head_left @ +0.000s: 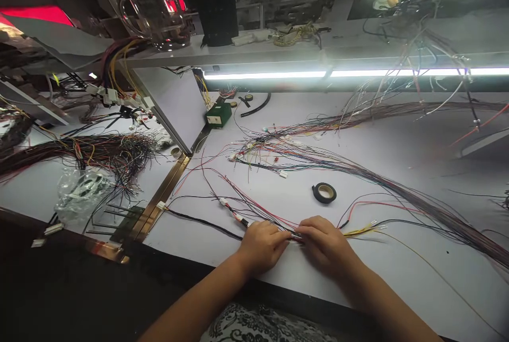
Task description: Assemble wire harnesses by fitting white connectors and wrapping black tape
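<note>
Near the table's front edge, my left hand [264,245] is closed around a bundle of wires [270,216], red and black strands fanning out to the upper left. Close beside it my right hand [324,238] grips the same bundle, its fingers bent over the wires. Yellow wires [360,231] and a red wire come out to the right of that hand. A black sleeved cable [202,221] runs left from my left hand to a white connector [161,205]. Behind my right hand lies a roll of black tape [324,192]. The fingertips partly hide the gripped stretch.
A long wire harness [382,183] crosses the table to the right. At the back stand a green box [219,115] and a black tube [256,107]. Left of a copper-coloured strip [159,201] lie another wire heap [119,154] and a plastic bag [83,191]. A shelf [254,51] overhangs the back.
</note>
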Demonstrator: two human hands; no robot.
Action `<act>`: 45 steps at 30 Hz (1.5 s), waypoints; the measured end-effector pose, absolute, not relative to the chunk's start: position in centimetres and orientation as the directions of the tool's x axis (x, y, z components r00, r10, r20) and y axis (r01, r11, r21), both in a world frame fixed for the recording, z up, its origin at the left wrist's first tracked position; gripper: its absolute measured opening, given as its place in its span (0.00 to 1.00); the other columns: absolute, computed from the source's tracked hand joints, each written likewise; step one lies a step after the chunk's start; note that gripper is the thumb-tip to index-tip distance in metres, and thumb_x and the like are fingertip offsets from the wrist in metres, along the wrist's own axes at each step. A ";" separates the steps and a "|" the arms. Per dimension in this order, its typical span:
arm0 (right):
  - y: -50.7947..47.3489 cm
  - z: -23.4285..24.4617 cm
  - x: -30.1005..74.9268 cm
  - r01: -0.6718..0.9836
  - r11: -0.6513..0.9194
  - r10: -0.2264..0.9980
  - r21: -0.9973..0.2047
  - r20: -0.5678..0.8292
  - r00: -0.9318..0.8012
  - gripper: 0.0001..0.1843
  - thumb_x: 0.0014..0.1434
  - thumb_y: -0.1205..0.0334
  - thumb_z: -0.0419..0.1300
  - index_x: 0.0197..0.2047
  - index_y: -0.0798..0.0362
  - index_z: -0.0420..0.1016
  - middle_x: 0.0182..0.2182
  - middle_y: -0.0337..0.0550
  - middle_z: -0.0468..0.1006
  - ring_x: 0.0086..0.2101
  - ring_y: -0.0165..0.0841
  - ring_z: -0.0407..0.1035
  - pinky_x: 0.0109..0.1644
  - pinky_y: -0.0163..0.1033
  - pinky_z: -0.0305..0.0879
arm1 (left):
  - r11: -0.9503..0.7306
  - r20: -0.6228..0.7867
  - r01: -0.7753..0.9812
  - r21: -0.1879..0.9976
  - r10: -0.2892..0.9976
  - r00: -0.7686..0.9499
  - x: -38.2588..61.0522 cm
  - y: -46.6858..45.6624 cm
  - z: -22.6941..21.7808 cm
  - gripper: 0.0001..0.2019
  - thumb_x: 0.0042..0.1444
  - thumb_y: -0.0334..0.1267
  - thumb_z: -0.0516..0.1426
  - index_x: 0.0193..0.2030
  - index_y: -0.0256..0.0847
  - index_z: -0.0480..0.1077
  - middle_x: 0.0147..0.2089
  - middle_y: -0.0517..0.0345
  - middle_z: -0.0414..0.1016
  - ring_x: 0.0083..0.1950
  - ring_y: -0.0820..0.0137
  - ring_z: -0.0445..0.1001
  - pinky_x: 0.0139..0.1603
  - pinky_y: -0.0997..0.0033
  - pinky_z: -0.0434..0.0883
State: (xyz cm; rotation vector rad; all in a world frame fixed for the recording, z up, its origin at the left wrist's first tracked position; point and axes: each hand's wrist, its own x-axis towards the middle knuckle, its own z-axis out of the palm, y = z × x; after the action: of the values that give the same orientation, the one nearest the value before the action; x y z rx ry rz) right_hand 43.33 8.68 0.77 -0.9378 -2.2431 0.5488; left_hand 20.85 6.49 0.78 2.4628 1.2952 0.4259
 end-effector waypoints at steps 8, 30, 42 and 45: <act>9.2 1.8 36.3 0.338 0.577 0.725 -0.744 0.276 -0.631 0.18 0.65 0.63 0.50 0.57 0.48 0.65 0.47 0.47 0.76 0.46 0.35 0.71 0.50 0.44 0.71 | -0.410 0.012 0.869 0.278 0.906 0.423 22.2 3.8 -0.3 0.20 0.61 0.42 0.53 0.60 0.50 0.64 0.57 0.47 0.70 0.59 0.49 0.61 0.58 0.37 0.55; 7.3 2.6 35.2 0.561 0.661 0.655 -0.499 0.018 -0.755 0.38 0.62 0.33 0.44 0.68 0.44 0.52 0.69 0.46 0.46 0.67 0.45 0.35 0.69 0.55 0.37 | -0.122 -0.304 0.992 0.043 0.944 0.129 7.5 6.4 1.2 0.30 0.53 0.48 0.52 0.62 0.40 0.64 0.60 0.42 0.66 0.58 0.52 0.67 0.50 0.54 0.67; 6.1 0.5 37.2 0.525 0.811 0.572 -0.259 0.160 -0.805 0.23 0.69 0.48 0.43 0.65 0.40 0.54 0.69 0.39 0.46 0.66 0.41 0.42 0.68 0.48 0.49 | -0.065 0.017 0.993 0.100 0.998 0.064 3.1 22.1 -0.6 0.30 0.57 0.59 0.45 0.61 0.48 0.66 0.62 0.46 0.64 0.63 0.51 0.60 0.62 0.47 0.54; 6.1 0.1 37.1 0.529 0.803 0.582 -0.274 0.169 -0.795 0.22 0.69 0.49 0.44 0.65 0.39 0.55 0.69 0.38 0.45 0.67 0.41 0.40 0.68 0.48 0.49 | -0.095 0.051 0.985 0.145 0.995 0.088 2.3 22.5 -1.4 0.33 0.57 0.60 0.45 0.65 0.46 0.61 0.63 0.48 0.64 0.64 0.54 0.59 0.64 0.52 0.53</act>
State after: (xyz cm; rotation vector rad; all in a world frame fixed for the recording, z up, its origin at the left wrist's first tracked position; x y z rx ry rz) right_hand 37.08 6.10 0.06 -0.8609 -2.7457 0.3112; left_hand 2.29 22.48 -1.44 2.2623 2.0629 0.2090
